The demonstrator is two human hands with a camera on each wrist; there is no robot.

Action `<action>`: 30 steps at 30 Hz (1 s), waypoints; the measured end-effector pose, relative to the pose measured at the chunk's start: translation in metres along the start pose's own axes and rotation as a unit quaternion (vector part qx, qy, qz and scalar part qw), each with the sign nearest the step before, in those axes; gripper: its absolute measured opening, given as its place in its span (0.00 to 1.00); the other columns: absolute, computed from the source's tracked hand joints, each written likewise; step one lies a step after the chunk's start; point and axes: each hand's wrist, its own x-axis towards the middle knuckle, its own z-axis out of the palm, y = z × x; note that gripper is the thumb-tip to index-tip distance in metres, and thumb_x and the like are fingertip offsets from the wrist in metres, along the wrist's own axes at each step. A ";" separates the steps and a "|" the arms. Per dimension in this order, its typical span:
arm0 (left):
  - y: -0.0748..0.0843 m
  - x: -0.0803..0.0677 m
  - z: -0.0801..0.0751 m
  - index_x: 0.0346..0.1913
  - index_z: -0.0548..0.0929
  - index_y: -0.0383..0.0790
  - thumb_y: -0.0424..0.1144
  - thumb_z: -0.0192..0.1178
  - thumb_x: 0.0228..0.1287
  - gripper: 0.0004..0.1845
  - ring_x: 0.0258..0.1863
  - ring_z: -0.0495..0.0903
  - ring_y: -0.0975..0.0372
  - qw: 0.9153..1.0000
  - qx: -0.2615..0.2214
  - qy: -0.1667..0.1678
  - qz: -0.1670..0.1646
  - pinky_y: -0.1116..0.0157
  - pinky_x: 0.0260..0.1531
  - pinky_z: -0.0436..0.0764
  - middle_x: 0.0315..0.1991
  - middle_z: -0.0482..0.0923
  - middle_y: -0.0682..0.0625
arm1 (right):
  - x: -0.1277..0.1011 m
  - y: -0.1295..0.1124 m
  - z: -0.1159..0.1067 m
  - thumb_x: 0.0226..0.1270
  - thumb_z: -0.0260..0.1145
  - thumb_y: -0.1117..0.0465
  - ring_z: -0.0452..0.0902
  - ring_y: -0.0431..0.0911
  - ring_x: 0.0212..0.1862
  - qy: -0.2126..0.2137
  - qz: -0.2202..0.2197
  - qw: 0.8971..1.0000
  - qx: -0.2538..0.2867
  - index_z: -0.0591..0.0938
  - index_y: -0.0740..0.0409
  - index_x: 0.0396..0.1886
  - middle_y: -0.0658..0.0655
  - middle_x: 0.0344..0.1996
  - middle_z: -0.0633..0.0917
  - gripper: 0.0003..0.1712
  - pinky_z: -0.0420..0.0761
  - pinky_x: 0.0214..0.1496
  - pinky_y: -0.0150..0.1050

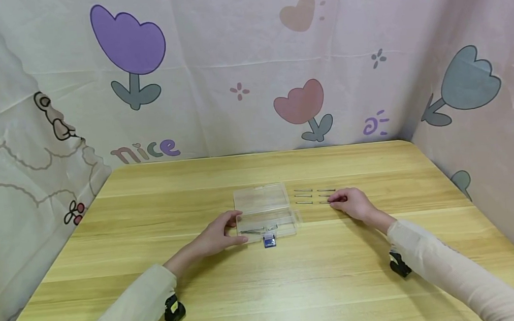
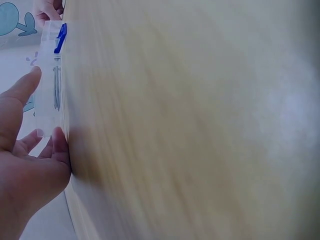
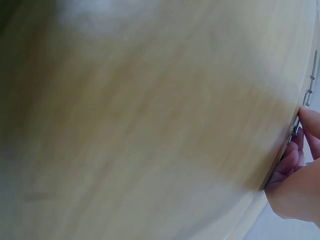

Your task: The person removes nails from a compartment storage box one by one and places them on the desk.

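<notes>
A clear plastic box (image 1: 287,231) lies with its lid (image 1: 260,200) folded back, a few nails (image 1: 252,230) inside and a blue latch (image 1: 269,241) at the front. My left hand (image 1: 215,234) grips the box's left end, thumb at the front edge and fingers towards the hinge. In the left wrist view the thumb is before the box wall (image 2: 46,107). To the right, my right hand (image 1: 353,205) pinches the nearest nail (image 1: 324,202) of the right-hand column, low over the wood. Its head (image 3: 294,133) shows between the fingertips in the right wrist view.
Several more nails (image 1: 303,196) lie in two columns right of the box, parallel to one another. The wooden table (image 1: 268,292) ends at a printed cloth (image 1: 210,42) behind and at both sides. Black wrist cameras (image 1: 175,310) hang below both sleeves.
</notes>
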 end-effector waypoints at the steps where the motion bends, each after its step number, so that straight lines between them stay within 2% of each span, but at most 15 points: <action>1: 0.000 0.000 0.000 0.69 0.65 0.34 0.44 0.69 0.59 0.38 0.55 0.68 0.53 1.000 -0.001 0.000 0.001 0.58 0.48 0.71 0.58 0.70 0.42 | 0.000 0.000 0.000 0.63 0.66 0.70 0.77 0.49 0.40 0.000 0.000 1.000 -0.001 0.85 0.68 0.41 0.61 0.38 0.85 0.08 0.74 0.43 0.42; 16: 0.007 -0.002 -0.001 0.68 0.65 0.33 0.42 0.69 0.59 0.38 0.54 0.69 0.52 1.000 0.006 0.006 -0.002 0.59 0.48 0.71 0.58 0.71 0.42 | 0.000 -0.001 -0.004 0.63 0.68 0.68 0.76 0.50 0.42 -0.004 0.025 0.999 0.026 0.84 0.69 0.45 0.61 0.40 0.84 0.12 0.74 0.44 0.40; 23: 0.005 -0.002 0.000 0.69 0.65 0.34 0.44 0.69 0.59 0.38 0.56 0.68 0.52 1.000 0.003 0.002 -0.008 0.57 0.50 0.70 0.59 0.71 0.43 | -0.001 -0.002 -0.009 0.62 0.68 0.68 0.74 0.45 0.38 0.008 0.034 0.997 0.069 0.82 0.72 0.48 0.64 0.43 0.83 0.16 0.73 0.37 0.33; 26: 0.004 -0.002 -0.001 0.69 0.64 0.34 0.45 0.69 0.59 0.39 0.56 0.68 0.52 1.000 -0.002 0.000 -0.010 0.57 0.51 0.70 0.60 0.70 0.43 | -0.002 -0.005 -0.012 0.65 0.67 0.64 0.72 0.44 0.37 0.013 0.029 0.996 0.079 0.81 0.71 0.50 0.63 0.43 0.84 0.17 0.72 0.36 0.32; 30: 0.001 -0.002 -0.001 0.69 0.64 0.35 0.44 0.69 0.59 0.39 0.56 0.68 0.52 1.000 -0.004 0.000 -0.009 0.57 0.51 0.70 0.60 0.70 0.43 | -0.002 -0.015 -0.012 0.66 0.67 0.59 0.73 0.44 0.39 -0.008 0.006 0.996 0.086 0.81 0.69 0.52 0.60 0.43 0.83 0.20 0.73 0.38 0.33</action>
